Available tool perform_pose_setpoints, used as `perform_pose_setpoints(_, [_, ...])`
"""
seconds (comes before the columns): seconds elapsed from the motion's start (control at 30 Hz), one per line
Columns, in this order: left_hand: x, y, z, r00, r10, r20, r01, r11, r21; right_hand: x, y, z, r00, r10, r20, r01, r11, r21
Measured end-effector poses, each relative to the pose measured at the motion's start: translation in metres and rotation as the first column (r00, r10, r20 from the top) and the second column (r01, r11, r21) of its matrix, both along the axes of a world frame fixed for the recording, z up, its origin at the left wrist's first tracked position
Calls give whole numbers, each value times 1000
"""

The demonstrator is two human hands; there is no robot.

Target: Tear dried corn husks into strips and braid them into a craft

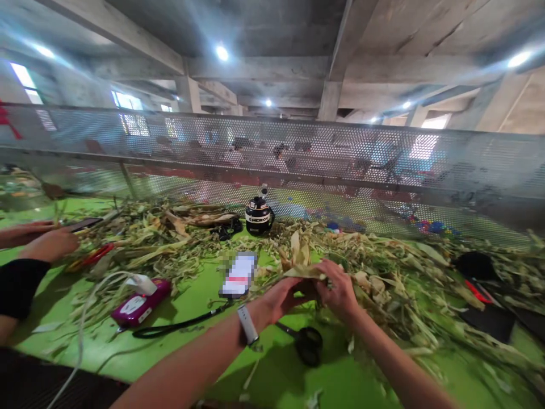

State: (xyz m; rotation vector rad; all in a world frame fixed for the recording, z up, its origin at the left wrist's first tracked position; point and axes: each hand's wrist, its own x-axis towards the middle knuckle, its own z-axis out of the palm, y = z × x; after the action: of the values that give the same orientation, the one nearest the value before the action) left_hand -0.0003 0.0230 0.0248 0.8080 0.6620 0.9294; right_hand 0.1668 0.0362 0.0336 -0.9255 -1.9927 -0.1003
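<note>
Both my hands meet over the green table (170, 372), around a bundle of dry, pale husk leaves (299, 253) that fans upward. My left hand (283, 298), with a light band on its wrist, holds the bundle from the left, fingers curled round it. From the right, my right hand (338, 287) grips the same leaves, its fingers bent over them. Black-handled scissors (309, 343) lie on the table just below my hands. A phone (239, 275) with a lit screen lies to the left of them, its black strap trailing toward the front.
A black jug (259, 217) stands before a perforated metal screen (306, 153). Dry leaves (378, 272) cover much of the table. A purple power strip (140, 304) with a white cable lies left. Another person's hands (51, 244) are at far left. Red-handled scissors (479, 291) lie right.
</note>
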Motion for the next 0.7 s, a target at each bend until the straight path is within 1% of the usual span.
perform_pose_setpoints(0.07, [8,13,-12,987,159,-39,-158,987,25,-5,-7,-3,994,-36,101,31,999,44])
perform_pose_setpoints(0.1, [11,17,-18,969,245,-42,-241,967,80,-7,-10,-4,987,-74,146,65,996,67])
perform_pose_setpoints(0.17, [13,21,-27,952,302,-36,-293,943,160,-12,-16,-1,962,-168,214,144,982,123])
perform_pose_setpoints(0.23, [12,19,-29,950,312,-29,-298,928,223,-16,-21,3,937,-226,265,182,967,179])
perform_pose_setpoints(0.3, [11,18,-26,950,311,-26,-293,919,263,-19,-21,8,930,-212,299,158,968,196])
perform_pose_setpoints(0.33, [11,18,-23,950,310,-23,-293,916,275,-19,-18,12,936,-186,300,140,976,168])
perform_pose_setpoints(0.37, [12,18,-21,952,307,-16,-290,914,283,-18,-14,15,949,-159,273,133,985,111])
perform_pose_setpoints(0.4, [13,20,-18,953,302,-7,-288,915,284,-15,-9,18,968,-141,208,140,990,22])
perform_pose_setpoints(0.43, [14,21,-17,952,305,1,-293,915,275,-11,-2,21,984,-145,99,155,983,-95])
perform_pose_setpoints(0.47, [16,23,-16,949,315,1,-305,917,256,-6,4,24,986,-165,-37,153,962,-225])
perform_pose_setpoints(0.5, [17,25,-16,945,328,-6,-318,920,231,-1,10,26,965,-191,-180,119,929,-350])
perform_pose_setpoints(0.53, [19,25,-17,939,343,-19,-332,920,209,4,16,28,931,-212,-296,61,892,-448])
perform_pose_setpoints(0.57, [20,26,-17,933,359,-33,-346,918,195,7,19,29,904,-221,-365,0,855,-518])
perform_pose_setpoints(0.6, [21,25,-17,929,368,-42,-354,916,190,9,21,28,893,-218,-394,-47,825,-563])
perform_pose_setpoints(0.63, [23,23,-17,931,364,-39,-349,916,198,10,22,28,897,-209,-390,-66,808,-585])
perform_pose_setpoints(0.7, [25,19,-15,948,317,-17,-305,924,231,6,19,25,932,-191,-307,-26,813,-582])
